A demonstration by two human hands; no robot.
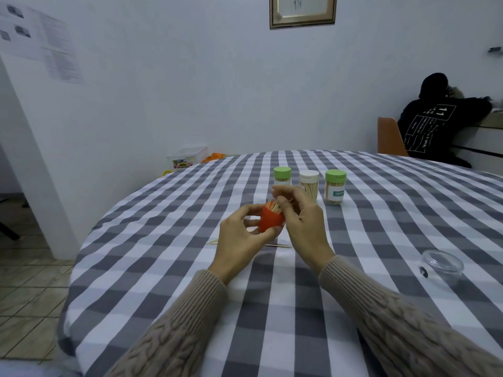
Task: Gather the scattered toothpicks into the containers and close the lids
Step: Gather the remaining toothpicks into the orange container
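Note:
My left hand [241, 238] holds a small orange container [270, 220] above the table, tilted, with toothpick tips [273, 206] sticking out of its open top. My right hand [302, 219] is right beside it, fingers curled at the container's mouth and touching the toothpicks. A few loose toothpicks [277, 245] lie on the cloth under my hands. Behind stand three closed jars of toothpicks: a green-lidded jar [282, 176], a white-lidded jar [309, 183] and a second green-lidded jar [335, 186].
The round table carries a grey-and-white checked cloth [190, 268]. A clear plastic cup [443, 265] sits at the right. A person in a black hooded top [435, 123] sits on a chair beyond the table's far right. Tiled floor lies to the left.

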